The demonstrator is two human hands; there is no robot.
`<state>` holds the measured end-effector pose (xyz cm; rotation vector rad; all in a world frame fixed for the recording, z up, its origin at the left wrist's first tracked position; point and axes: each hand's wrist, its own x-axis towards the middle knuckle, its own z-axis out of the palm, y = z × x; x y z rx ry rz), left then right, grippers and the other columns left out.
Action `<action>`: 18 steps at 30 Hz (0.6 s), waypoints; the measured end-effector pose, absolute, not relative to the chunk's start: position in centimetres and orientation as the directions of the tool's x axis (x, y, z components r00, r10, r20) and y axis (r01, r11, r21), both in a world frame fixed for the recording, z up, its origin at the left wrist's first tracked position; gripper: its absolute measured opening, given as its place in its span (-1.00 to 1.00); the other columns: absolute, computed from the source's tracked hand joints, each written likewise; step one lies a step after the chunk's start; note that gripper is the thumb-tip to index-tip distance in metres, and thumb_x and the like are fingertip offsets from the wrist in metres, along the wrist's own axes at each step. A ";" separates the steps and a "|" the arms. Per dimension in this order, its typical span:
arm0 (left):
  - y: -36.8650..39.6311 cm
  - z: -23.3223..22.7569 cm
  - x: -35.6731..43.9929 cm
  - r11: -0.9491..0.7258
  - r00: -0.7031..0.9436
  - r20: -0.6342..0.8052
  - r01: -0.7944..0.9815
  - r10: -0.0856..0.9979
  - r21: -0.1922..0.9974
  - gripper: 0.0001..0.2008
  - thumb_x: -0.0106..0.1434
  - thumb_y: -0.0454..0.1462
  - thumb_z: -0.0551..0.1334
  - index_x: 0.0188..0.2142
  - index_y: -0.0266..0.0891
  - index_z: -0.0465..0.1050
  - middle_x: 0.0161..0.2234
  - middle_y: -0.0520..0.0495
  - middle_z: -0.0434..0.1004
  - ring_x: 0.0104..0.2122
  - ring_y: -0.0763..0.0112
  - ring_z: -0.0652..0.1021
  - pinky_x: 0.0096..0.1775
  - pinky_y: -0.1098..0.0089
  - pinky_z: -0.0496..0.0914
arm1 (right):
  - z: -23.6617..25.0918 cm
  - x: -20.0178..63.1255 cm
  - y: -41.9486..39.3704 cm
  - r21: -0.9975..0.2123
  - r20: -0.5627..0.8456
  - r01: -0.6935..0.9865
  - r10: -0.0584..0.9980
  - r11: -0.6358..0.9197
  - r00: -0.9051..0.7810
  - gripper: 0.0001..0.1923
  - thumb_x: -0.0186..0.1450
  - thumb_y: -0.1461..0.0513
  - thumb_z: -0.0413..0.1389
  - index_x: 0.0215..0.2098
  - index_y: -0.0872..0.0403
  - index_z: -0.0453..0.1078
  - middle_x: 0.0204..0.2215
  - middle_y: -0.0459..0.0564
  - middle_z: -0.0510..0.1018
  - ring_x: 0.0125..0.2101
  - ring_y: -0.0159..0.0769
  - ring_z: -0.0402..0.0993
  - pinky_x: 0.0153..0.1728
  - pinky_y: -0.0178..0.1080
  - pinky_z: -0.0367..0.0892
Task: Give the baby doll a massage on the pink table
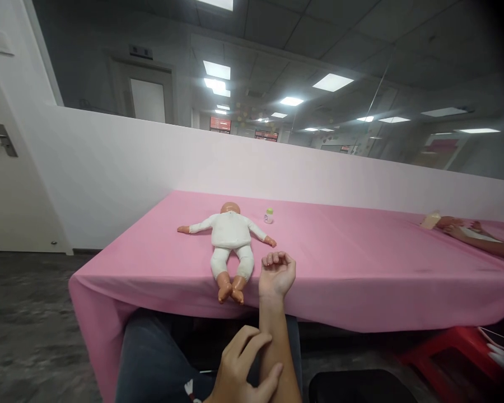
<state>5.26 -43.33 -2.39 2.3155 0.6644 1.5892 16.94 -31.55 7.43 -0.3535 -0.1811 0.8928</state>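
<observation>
Palm up, fingers half curled, our right hand [278, 274] held nothing near the doll [232, 232], which lay on the pink-covered table [340, 240] — our left hand [242, 361], loosely spread, touched our right forearm [274, 322], where light, steady contact seemed best.

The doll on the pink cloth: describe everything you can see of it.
The doll lies stretched out on the pink cloth, its head farthest from the person. Its white body and upper limbs look like soft fabric; its bald head, hands and lower legs look like smooth tan plastic. Both arms spread outward, and the feet come close together at the cloth's front edge. No facial features can be made out. Neither the left hand nor right hand touches it.
</observation>
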 end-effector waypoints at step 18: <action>-42.0 -4.9 6.5 -0.973 0.375 0.910 0.205 0.179 0.107 -0.59 0.36 -0.31 0.25 -0.61 -0.21 0.21 -0.59 0.03 0.27 -0.52 0.44 0.33 -0.48 0.36 0.19 | 5.0 17.9 -30.0 -0.306 -0.115 -0.811 0.826 0.498 0.551 -0.88 0.17 0.24 0.05 -0.50 0.04 0.19 -0.64 -0.26 0.13 -0.65 -0.47 0.07 -0.62 -0.37 0.06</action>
